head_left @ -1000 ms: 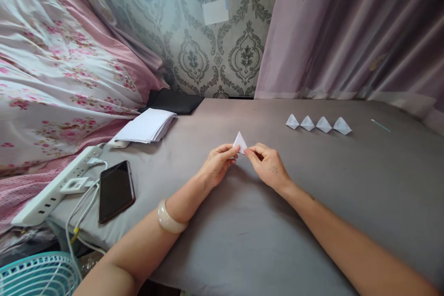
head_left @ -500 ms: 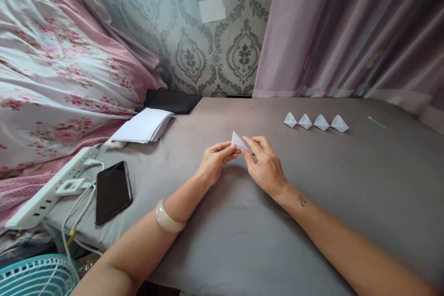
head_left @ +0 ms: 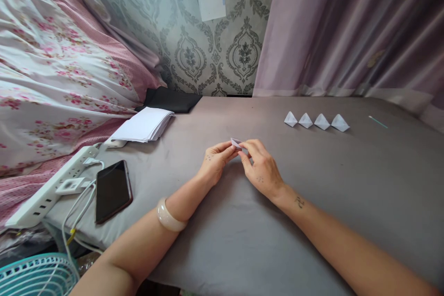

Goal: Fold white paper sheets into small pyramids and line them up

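Between my two hands is a small piece of folded white paper (head_left: 236,142), held just above the grey-covered table. My left hand (head_left: 215,159) pinches its left side between thumb and fingers. From the right, my right hand (head_left: 261,163) grips the other side, its thumb and forefinger closed at the paper's edge. Fingers cover the lower part of the paper. Toward the back right stands a row of several folded paper boats (head_left: 305,121), each with a pointed peak.
A stack of white paper (head_left: 144,125) lies back left, before a black flat item (head_left: 176,101). A dark phone (head_left: 114,192), a white power strip (head_left: 52,189) with cables, and a fan (head_left: 38,275) are at left. A cotton swab (head_left: 378,122) lies far right.
The folded paper has tipped down and now shows a narrower face. My right hand has shifted slightly left, its fingers closer to my left hand's.
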`<state>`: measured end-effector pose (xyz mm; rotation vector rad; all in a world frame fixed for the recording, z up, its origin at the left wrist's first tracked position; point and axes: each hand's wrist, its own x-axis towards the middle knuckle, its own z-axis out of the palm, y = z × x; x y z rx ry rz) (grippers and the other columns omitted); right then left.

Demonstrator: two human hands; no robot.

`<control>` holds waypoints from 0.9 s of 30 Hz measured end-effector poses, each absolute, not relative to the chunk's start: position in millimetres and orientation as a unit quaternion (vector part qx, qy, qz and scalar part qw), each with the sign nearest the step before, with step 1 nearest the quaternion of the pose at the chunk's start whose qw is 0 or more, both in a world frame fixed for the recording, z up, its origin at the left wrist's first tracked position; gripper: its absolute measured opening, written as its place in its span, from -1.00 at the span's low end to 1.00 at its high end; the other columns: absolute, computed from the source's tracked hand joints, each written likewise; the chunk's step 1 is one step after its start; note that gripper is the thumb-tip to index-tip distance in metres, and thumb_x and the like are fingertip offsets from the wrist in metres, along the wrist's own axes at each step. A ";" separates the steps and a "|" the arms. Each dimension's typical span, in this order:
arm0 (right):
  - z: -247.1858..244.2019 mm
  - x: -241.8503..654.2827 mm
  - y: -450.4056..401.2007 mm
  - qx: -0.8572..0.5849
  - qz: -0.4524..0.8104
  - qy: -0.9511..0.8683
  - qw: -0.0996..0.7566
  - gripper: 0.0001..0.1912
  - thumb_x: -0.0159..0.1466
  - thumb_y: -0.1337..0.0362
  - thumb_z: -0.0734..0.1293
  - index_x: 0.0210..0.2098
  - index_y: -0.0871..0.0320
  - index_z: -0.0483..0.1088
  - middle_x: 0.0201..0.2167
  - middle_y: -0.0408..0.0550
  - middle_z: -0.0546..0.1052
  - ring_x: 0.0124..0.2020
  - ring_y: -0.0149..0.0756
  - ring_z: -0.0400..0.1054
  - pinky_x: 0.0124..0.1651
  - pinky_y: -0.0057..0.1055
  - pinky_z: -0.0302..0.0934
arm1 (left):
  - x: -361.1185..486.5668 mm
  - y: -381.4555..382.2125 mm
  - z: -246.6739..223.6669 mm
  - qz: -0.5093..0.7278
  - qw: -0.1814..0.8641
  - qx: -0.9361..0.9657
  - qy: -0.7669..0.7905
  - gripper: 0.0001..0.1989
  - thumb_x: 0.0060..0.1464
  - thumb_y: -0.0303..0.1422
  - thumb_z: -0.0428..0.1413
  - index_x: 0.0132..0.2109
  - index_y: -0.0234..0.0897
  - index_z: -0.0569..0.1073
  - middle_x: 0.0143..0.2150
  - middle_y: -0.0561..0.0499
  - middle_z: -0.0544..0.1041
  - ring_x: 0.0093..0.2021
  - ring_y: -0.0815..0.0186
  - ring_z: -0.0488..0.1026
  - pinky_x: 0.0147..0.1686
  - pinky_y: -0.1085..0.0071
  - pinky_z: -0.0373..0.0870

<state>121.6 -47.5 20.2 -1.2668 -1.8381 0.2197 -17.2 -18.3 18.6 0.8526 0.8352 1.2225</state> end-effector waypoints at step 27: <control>36.6 179.0 -20.4 -0.323 0.687 -0.588 0.280 -0.74 0.15 0.08 0.41 -0.31 0.15 0.53 -0.60 -0.27 0.18 -0.56 -0.52 -0.13 -0.50 -0.44 -0.21 | -32.3 -22.4 34.4 0.303 0.795 0.446 0.279 -0.68 -0.04 -0.21 0.28 -0.42 -0.36 0.37 -0.54 0.12 0.29 -0.59 0.58 0.18 -0.57 0.58 0.04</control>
